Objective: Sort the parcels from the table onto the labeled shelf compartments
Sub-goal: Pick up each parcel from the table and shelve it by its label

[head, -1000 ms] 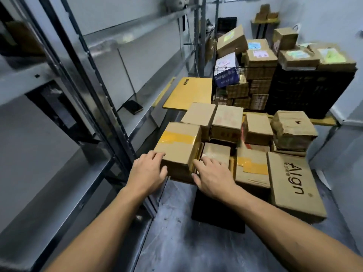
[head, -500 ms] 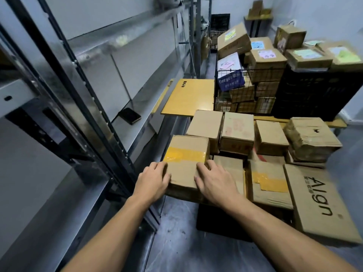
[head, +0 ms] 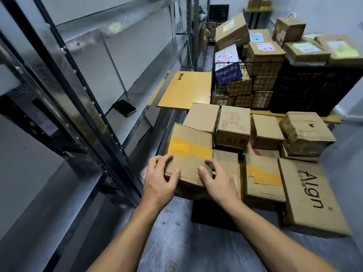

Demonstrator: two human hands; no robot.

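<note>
Head view: both hands grip one cardboard parcel (head: pixel 189 152) crossed by a band of yellow tape, at the near left corner of the stack of boxes. The left hand (head: pixel 159 180) wraps the parcel's near left corner, fingers curled along the left side and thumb pressed on the top face. The right hand (head: pixel 218 179) clasps the near right edge, thumb on top and fingers bent down the right side, between this parcel and the flatter box beside it. The parcel sits tilted, its near end hanging out past the boxes under it; whether it has fully left them cannot be told.

To its right lies a flat box with a yellow tape patch (head: pixel 262 177), and further right a long carton printed "Align" (head: pixel 308 195). Behind stand four smaller brown boxes in a row, the one at the right end (head: pixel 305 132) creased and worn. Further back, a wire basket (head: pixel 241 83) holds more parcels, beside a black crate (head: pixel 312 87) topped with labelled boxes. A yellow board (head: pixel 186 91) lies flat left of the basket.

On the left runs a metal shelf rack (head: pixel 82 107); a dark phone (head: pixel 124 107) lies on one of its shelves.
</note>
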